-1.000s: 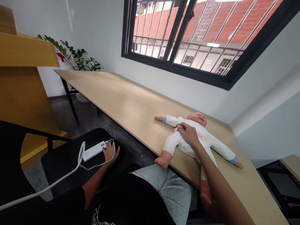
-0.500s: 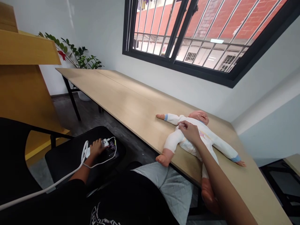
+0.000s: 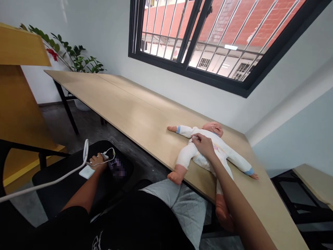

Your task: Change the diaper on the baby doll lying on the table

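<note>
One doll (image 3: 220, 150) beneath the right fingers (image 3: 198, 135)

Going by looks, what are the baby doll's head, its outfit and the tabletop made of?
Baby doll's head: probably vinyl, smooth with faint shine. Outfit: likely soft cloth, matte and slightly creased. Tabletop: perhaps wood-look laminate, pale, even, softly reflective; real wood isn't ruled out.

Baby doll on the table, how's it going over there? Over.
Left hand on white power bank. Right hand on baby doll. Doll face-up on table. Right forearm partly hides one doll leg.
</note>
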`<action>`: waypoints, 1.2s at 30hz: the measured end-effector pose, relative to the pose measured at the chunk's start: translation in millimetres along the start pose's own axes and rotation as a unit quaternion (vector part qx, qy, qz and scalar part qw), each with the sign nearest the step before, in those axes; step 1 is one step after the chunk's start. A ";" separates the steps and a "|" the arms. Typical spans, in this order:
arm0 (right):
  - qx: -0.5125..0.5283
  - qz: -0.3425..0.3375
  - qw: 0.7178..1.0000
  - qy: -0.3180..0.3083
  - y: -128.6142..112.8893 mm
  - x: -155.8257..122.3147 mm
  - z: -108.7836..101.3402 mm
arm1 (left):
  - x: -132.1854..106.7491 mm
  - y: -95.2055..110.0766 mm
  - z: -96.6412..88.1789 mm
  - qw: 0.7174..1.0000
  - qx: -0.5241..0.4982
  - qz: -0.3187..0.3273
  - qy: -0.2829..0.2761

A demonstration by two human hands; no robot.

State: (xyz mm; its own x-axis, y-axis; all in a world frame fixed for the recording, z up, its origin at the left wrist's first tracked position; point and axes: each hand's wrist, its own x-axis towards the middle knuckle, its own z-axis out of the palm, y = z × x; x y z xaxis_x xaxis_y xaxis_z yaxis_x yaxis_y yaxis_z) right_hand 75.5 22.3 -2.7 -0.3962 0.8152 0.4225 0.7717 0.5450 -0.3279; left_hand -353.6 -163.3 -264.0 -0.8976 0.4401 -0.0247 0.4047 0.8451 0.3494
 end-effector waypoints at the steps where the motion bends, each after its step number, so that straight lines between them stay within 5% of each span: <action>1: 0.000 0.001 1.000 0.000 0.0 0.0 0.0 | 1.0 0.9 0.9 1.000 -0.008 -0.009 -0.005; 7: 0.000 -0.007 1.000 0.003 2.0 0.2 1.5 | -19.6 12.9 -1.8 0.998 -0.029 -0.019 0.060; 11: 0.030 0.005 0.999 0.012 2.2 0.6 4.0 | -62.4 51.8 -8.2 0.982 -0.076 0.149 0.083; 15: 0.084 0.029 0.994 0.068 1.6 2.1 4.1 | -115.5 105.0 -20.9 0.905 -0.254 0.339 0.044; 20: 0.287 0.089 0.949 0.098 7.2 4.2 2.4 | -166.9 146.8 -52.5 0.827 -0.484 0.285 -0.007; 26: 0.425 0.119 0.890 0.118 12.0 5.8 2.9 | -151.8 146.0 -69.2 0.781 -0.569 0.257 -0.026; 30: 0.441 0.134 0.880 0.115 11.0 5.9 -0.2 | -139.1 141.3 -89.1 0.750 -0.620 0.219 0.070; 34: 0.471 0.141 0.863 0.119 12.9 6.1 -3.1 | -161.0 153.3 -132.3 0.726 -0.564 0.355 0.169; 36: 0.497 0.133 0.848 0.123 14.9 5.8 -4.2 | -178.1 178.5 -154.6 0.708 -0.532 0.445 0.132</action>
State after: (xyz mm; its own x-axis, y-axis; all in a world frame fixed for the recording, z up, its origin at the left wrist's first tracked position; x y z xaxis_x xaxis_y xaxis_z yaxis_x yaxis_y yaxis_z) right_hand 86.8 34.3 -1.5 -0.0631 0.9361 0.3460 -0.0324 0.3445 -0.9382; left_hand -148.6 -137.7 -52.4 -0.4280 0.4643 0.7754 0.5950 -0.5010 0.6284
